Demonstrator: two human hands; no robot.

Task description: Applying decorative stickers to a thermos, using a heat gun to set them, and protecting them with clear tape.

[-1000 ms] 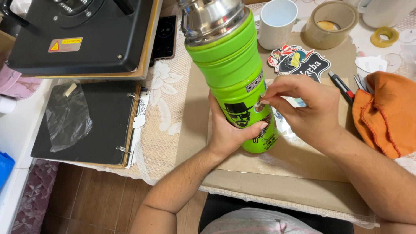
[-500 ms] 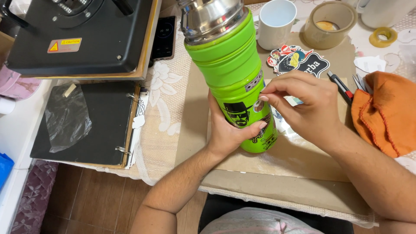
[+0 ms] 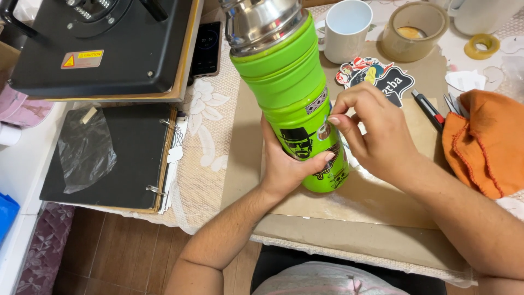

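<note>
Brown cardboard (image 3: 382, 196) covers the table under a green flask (image 3: 295, 104), gripped low by the left hand (image 3: 286, 166). Right hand (image 3: 376, 136) pinches a small sticker against its side; several stickers are on already, more stickers (image 3: 376, 76) wait just beyond the fingertips.

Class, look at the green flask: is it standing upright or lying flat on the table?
Upright: the green flask stands on its base, steel top up, gripped by the left hand.

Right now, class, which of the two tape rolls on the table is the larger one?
The brown roll beside the white mug is larger; the small yellow roll lies farther right.
</note>
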